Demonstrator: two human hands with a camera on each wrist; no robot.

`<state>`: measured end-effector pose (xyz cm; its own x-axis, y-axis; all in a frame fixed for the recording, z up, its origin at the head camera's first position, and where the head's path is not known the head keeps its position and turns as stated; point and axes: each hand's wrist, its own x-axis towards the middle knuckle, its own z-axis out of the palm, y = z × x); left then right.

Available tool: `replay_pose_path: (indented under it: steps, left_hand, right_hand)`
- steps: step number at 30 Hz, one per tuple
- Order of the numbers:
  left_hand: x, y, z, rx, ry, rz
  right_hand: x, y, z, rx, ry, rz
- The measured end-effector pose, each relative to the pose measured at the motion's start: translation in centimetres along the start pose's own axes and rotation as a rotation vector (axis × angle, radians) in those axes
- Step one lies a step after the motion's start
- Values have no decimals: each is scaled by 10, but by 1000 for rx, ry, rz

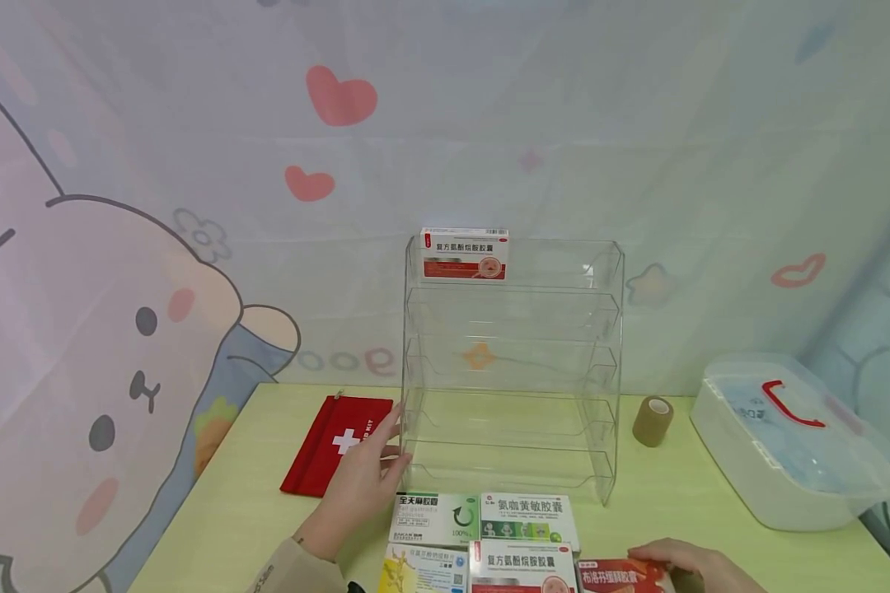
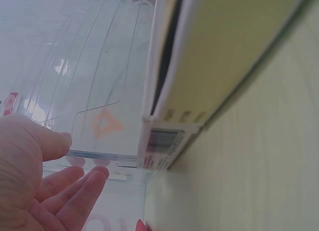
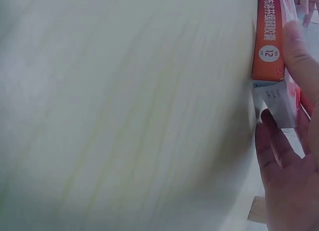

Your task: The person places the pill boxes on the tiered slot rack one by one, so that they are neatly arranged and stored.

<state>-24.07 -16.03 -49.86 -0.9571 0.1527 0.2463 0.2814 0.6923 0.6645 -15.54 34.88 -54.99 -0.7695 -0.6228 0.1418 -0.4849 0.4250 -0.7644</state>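
Observation:
A clear acrylic tiered shelf (image 1: 512,362) stands at the middle of the pale green table (image 1: 222,511). One white-and-red medicine box (image 1: 464,254) sits on its top tier. My left hand (image 1: 367,482) touches the shelf's lower left side with its fingers straight. In the left wrist view the left hand (image 2: 75,161) has its thumb at the shelf (image 2: 99,91) edge, beside a box with a barcode (image 2: 167,141). My right hand (image 1: 686,564) grips an orange-red medicine box (image 1: 623,575) at the front edge. The right wrist view shows the right hand (image 3: 289,156) with its thumb along the orange-red box (image 3: 269,37).
Several medicine boxes lie in front of the shelf: green (image 1: 435,519), green-white (image 1: 528,517), yellow (image 1: 423,570), red-white (image 1: 522,568). A red first-aid pouch (image 1: 337,445) lies left. A tan bandage roll (image 1: 653,420) and a lidded plastic case (image 1: 786,445) sit right.

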Motion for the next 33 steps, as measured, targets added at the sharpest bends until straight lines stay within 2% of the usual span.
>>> replay_pose_path:
  steps: [2,4,7,11,16,19,22,25,27,31,33]
  left_hand:
    - [0,0,0,3,2,2]
    - [0,0,0,5,2,0]
    - [0,0,0,4,1,-2]
    - [0,1,0,3,-3,-11]
    - [0,1,0,3,-6,-8]
    - [0,0,0,-2,-6,-1]
    - [0,0,0,-4,-6,-6]
    - [0,0,0,0,0,6]
    - [-1,1,0,1,2,7]
    - [0,1,0,2,2,2]
    - [0,1,-1,2,0,-2]
  right_hand:
    - [0,-3,-3,120,-57,88]
    - [0,-6,-6,231,-103,216]
    - [1,-13,-9,298,-128,321]
    - [2,-20,-13,303,-114,265]
    - [4,-25,-19,372,-102,285]
    - [6,-28,-24,379,-99,263]
    - [11,-33,-31,357,-98,231]
    - [16,-41,-38,318,-84,240]
    - [20,-47,-41,230,-37,211]
    - [30,-58,-46,-13,135,40]
    - [35,-64,-49,-108,221,-16]
